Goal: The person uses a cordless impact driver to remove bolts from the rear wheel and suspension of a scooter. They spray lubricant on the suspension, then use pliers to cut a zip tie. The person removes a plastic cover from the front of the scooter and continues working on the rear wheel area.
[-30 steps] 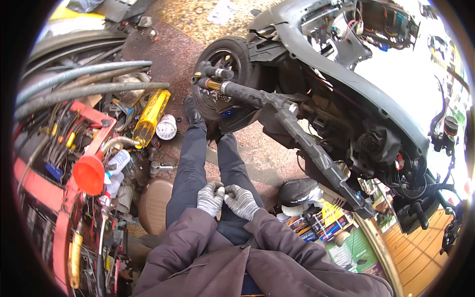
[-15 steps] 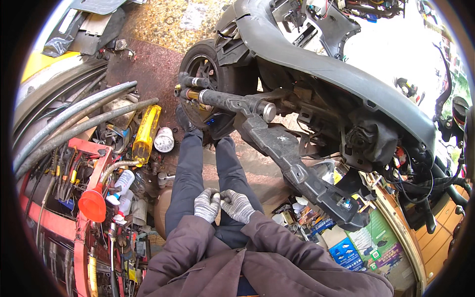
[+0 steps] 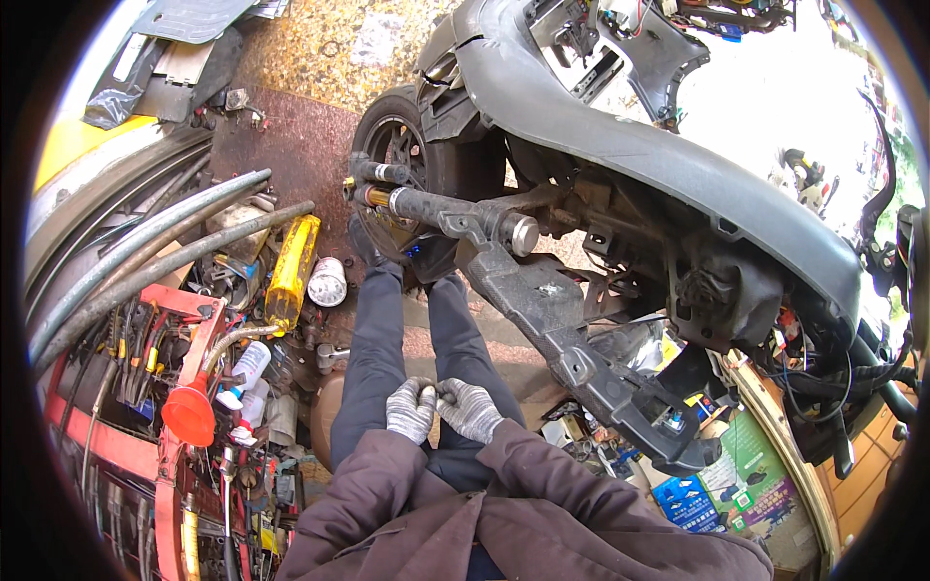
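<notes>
My left hand [image 3: 411, 410] and my right hand [image 3: 468, 409] wear grey knit gloves and meet over my lap, fingertips touching. They pinch something very small between them; I cannot tell what it is. I sit with my legs in dark trousers [image 3: 376, 339] stretched toward the rear wheel [image 3: 399, 145] of a stripped scooter. The scooter's black frame [image 3: 552, 310] and a shock absorber with a gold end [image 3: 426, 205] run across just beyond my knees, apart from both hands.
A red tool rack [image 3: 184, 387] with an orange funnel [image 3: 189, 414] and several bottles stands at my left. A yellow canister [image 3: 291, 271] and thick grey hoses [image 3: 145, 242] lie beside it. Boxes and small parts [image 3: 697, 484] crowd the right under the scooter body [image 3: 659, 165].
The view has tilted down and shifted slightly, so the scooter sits higher in the frame. My hands stay together over my lap with hardly any movement.
</notes>
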A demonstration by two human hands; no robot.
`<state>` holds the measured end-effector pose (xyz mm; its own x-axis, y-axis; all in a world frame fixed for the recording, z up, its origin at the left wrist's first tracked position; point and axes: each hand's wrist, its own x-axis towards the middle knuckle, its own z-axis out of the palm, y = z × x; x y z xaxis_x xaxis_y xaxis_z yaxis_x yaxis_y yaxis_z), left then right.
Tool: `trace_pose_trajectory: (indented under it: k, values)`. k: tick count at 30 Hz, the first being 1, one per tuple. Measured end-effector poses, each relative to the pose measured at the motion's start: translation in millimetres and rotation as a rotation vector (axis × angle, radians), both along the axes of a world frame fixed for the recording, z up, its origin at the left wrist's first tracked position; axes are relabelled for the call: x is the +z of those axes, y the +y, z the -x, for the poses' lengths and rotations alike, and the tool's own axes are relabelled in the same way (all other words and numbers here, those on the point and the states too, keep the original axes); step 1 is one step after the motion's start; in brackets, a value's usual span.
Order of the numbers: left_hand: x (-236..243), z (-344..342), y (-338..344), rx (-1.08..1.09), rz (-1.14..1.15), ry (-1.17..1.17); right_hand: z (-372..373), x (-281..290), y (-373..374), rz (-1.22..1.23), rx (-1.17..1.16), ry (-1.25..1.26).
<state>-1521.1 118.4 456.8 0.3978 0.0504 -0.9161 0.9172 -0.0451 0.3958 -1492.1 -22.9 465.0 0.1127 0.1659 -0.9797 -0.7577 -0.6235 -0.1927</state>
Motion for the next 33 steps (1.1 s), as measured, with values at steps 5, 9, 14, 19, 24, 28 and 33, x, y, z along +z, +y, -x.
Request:
trace_pose_trajectory:
  k: [5,9,14,19,24,28,33]
  values:
    - [-2,-1,0,0.016,0.034,0.031,17,-17,-4,0.003,-0.018,0.020]
    - [-5,1,1,0.021,0.042,-0.006,12,-11,-6,-0.011,0.039,-0.056]
    - [-11,3,3,-0.024,0.015,-0.026,8,-12,0,0.006,0.021,-0.023]
    - [-11,1,7,-0.026,0.024,0.023,6,-13,5,0.033,0.047,-0.016]
    - [-10,-4,9,-0.077,0.004,-0.003,-1,-11,9,0.017,0.023,0.035]
    - [-8,-7,9,-0.114,0.004,0.012,4,-11,9,0.005,0.005,-0.018]
    - [-3,-11,7,-0.116,-0.017,-0.038,18,-15,3,-0.023,0.048,-0.138]
